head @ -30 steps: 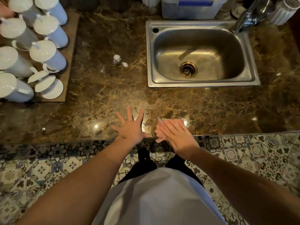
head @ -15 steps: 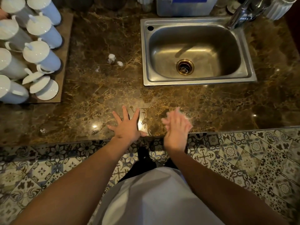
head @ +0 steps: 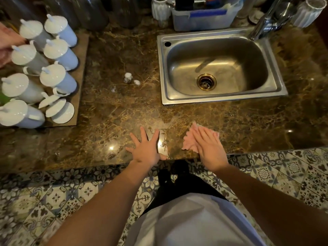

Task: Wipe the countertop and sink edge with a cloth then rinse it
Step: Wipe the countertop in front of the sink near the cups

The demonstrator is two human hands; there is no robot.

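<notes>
A pink cloth [head: 189, 142] lies flat on the dark brown marble countertop [head: 115, 107] near its front edge. My right hand [head: 208, 145] presses down on the cloth with the fingers flat and together, covering most of it. My left hand [head: 146, 148] rests palm down on the counter just left of it, fingers spread, holding nothing. The steel sink [head: 165, 71] sits behind the hands, its basin empty with a brass drain [head: 206, 81]. The tap [head: 262, 23] stands at the sink's back right corner.
A brown board [head: 80, 80] at the left carries several white lidded mugs [head: 57, 80] and loose lids. Small white bits [head: 128, 77] lie on the counter left of the sink. A plastic tub [head: 204, 20] and white ribbed cups [head: 308, 10] stand behind the sink. Patterned tiles front the counter.
My right hand has slid the cloth to the right along the counter's front edge and pressed it flat again. My left hand has stayed planted in place.
</notes>
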